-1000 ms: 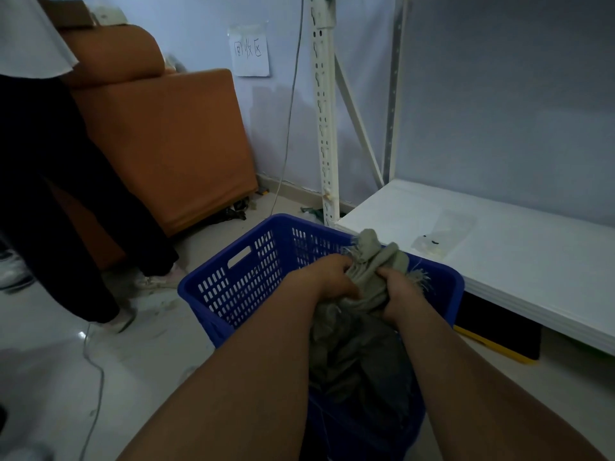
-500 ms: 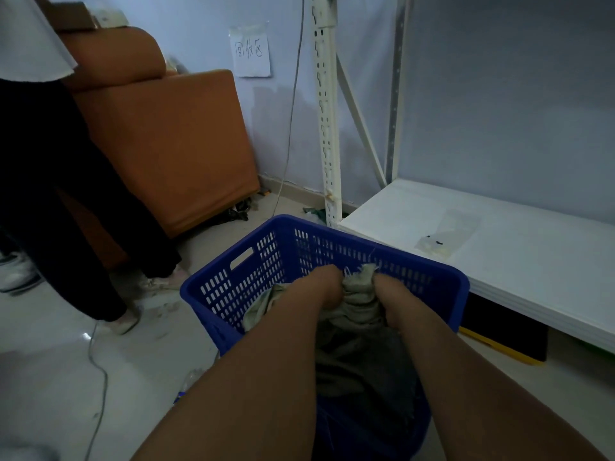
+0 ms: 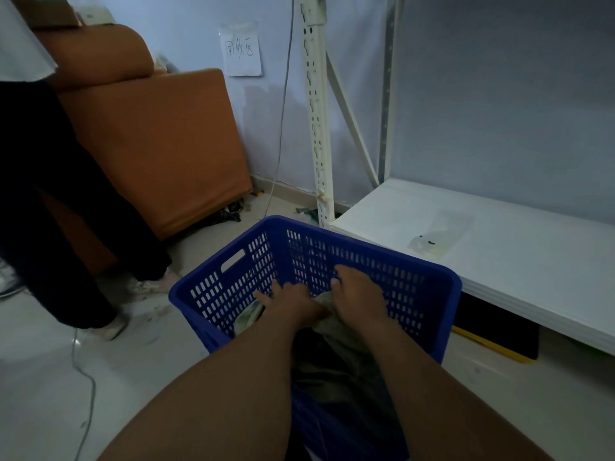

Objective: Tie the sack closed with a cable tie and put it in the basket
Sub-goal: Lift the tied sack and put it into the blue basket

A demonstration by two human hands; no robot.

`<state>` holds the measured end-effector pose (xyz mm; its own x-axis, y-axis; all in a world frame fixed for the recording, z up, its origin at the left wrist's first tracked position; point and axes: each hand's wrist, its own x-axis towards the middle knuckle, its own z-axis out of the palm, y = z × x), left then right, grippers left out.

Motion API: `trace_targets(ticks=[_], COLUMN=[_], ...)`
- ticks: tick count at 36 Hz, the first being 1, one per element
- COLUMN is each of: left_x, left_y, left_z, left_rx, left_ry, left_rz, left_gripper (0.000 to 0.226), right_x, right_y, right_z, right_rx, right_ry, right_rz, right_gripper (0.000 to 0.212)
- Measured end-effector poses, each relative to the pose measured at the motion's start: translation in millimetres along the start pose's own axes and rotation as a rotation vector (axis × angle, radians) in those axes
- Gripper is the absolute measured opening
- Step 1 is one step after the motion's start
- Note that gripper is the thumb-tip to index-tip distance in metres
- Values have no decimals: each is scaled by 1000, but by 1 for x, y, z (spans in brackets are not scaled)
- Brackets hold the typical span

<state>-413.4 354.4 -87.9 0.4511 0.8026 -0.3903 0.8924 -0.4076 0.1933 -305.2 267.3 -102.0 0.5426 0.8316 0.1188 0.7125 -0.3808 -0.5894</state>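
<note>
Left hand point(image 3: 293, 306) and right hand point(image 3: 357, 299) are both down in the blue basket point(image 3: 233, 287), fingers spread on the sack point(image 3: 332, 337), probably loose. Can't see the tie, so the neck might slip open.

We find the basket point(image 3: 429, 277) open from above, its far corner close against the shelf point(image 3: 519, 261) edge, with another person's legs point(image 3: 66, 227) standing off its left side.
</note>
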Motion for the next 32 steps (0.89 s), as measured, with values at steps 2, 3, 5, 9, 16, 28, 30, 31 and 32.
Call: trace_targets(ticks=[2,3,5,9,16,28,30,31,32], left_x=[2,3,4,3,15,41,44,45,44], left_y=[1,1,-1,-6,-22,-40,-35,-33,-31], left_z=[4,7,11,16,24,53,53,52,50], left_rx=[-25,-59,-134,-196,-81,-62,-37,-39,-61], left_ry=[26,46,79,116,242,-5,-116,-145,-149], left_rz=[-6,-2,18,35,-101,-189,-177,-166,-166], left_gripper=[70,66,56,56,56,61,63,65,64], right_x=[-2,-2,-7,-22,-21,-12,-10,-10,-10], right_y=[-1,0,1,7,28,41,43,44,43], right_z=[9,15,19,21,50,75,80,82,83], right_rx=[-29,-21,49,-66,-116,-42,-35,-37,-46], right_ry=[-60,-136,-292,-503,-561,-635,-645,-648,-652], right_rz=[-34,-20,64,84,202,257,293,297,302], right_gripper=[29,29,39,49,58,53,56,56,55])
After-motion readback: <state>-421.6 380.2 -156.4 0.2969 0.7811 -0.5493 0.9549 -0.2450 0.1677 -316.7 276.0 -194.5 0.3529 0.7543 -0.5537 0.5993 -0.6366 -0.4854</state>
